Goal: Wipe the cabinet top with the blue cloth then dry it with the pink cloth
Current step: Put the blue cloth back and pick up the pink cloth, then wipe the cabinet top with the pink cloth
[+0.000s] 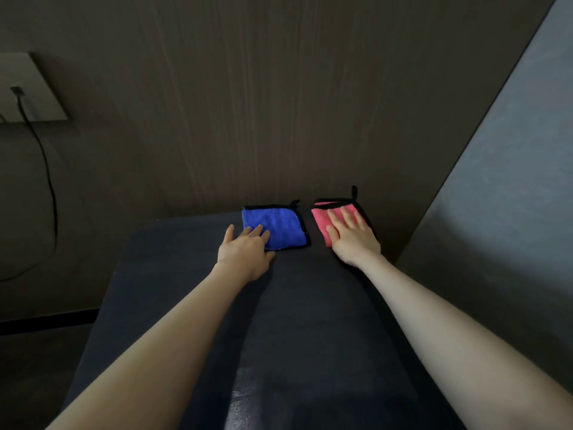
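Observation:
A blue cloth with black trim lies flat at the far end of the dark cabinet top, close to the back wall. Right of it lies a pink cloth, also black-edged, with a hanging loop standing up at its far corner. My left hand rests flat with its fingertips on the blue cloth's near-left corner, fingers spread. My right hand lies palm down on the pink cloth and covers most of it. Neither hand has its fingers curled around its cloth.
A dark wood-grain wall rises directly behind the cloths. A grey panel flanks the cabinet on the right. On the left wall a socket plate holds a black cable that hangs down beside the cabinet's left edge.

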